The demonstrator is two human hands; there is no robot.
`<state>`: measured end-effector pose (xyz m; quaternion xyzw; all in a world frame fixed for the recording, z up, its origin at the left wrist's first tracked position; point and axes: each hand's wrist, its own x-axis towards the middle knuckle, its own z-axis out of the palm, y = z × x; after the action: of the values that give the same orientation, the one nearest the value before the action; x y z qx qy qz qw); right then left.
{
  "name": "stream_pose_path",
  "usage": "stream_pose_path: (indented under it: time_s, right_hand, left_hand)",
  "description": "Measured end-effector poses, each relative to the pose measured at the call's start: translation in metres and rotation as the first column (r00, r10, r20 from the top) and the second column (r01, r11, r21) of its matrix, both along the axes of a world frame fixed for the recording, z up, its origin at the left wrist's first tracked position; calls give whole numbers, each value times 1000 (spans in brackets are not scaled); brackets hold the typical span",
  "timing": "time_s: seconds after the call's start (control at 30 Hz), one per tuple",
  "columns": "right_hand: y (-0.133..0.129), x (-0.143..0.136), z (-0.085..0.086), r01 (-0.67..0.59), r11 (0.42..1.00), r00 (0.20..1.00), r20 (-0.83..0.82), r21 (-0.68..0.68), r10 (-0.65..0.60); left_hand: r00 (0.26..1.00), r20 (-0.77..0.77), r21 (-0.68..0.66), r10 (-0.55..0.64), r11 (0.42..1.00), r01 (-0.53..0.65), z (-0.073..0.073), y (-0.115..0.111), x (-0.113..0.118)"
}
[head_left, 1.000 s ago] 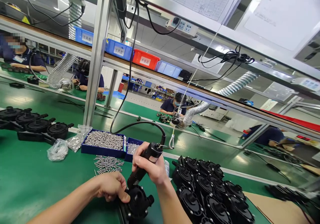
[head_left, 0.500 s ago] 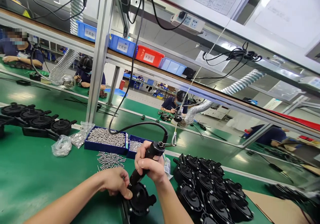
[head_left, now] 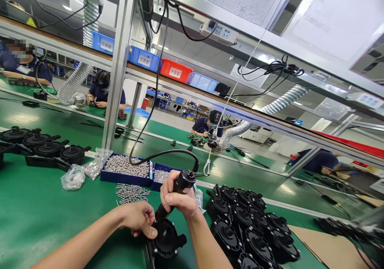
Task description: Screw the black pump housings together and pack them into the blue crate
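Note:
My right hand point(head_left: 177, 197) is wrapped round a black electric screwdriver point(head_left: 182, 184), tilted, with a cable and a hanging hook at its top end. The tip points down at the edge of a black round pump housing point(head_left: 168, 240) with a side spout and screws in its rim. My left hand point(head_left: 139, 220) is closed at the housing's left edge, thumb against it beside the driver tip; its other fingers are partly hidden. Loose screws point(head_left: 132, 193) lie in a pile just beyond my left hand.
Behind the pile stand a blue screw box point(head_left: 126, 169) and a smaller blue box point(head_left: 161, 175). Several black housings point(head_left: 240, 221) sit at right by a cardboard sheet point(head_left: 327, 245), more housings point(head_left: 51, 147) at left. Plastic bags point(head_left: 73, 177) lie nearby. A metal post point(head_left: 115, 77) rises ahead; people work beyond.
The view has shifted slightly. Both hands, the screwdriver and the housing keep nearly the same positions relative to each other.

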<state>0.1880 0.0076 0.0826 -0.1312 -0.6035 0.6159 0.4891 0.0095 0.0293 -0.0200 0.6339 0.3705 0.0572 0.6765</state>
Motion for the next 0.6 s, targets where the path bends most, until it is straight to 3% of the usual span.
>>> stream_pose_path:
  time_s: [0.27,0.33,0.37,0.4,0.43,0.5,0.53,0.6]
  right_hand:
    - [0,29,18,-169,984,972,172,48,158]
    - [0,39,21,-218,973,963,177,71,203]
    - [0,44,22,-241,967,959,171,84,224]
    - [0,48,23,-256,962,957,166,98,238]
    - [1,51,24,-260,960,957,163,107,241]
    - [1,55,25,-242,964,961,162,110,223]
    - [1,56,26,-234,967,963,164,104,215]
    - [1,57,28,-228,969,964,164,91,211]
  left_hand:
    - [985,169,-10,22,1000,-21,-31,-12,28]
    - [980,197,111,28,992,-51,-32,-14,31]
    - [979,199,240,51,966,-99,-31,-14,31]
    - [979,190,404,79,902,-151,-29,-13,30]
    - [981,162,575,108,798,-183,-28,-12,29]
    - [987,29,819,158,563,-114,-27,-9,27]
    - [982,-66,872,177,489,-30,-27,-7,27]
    - [944,-242,888,223,442,123,-30,-5,30]
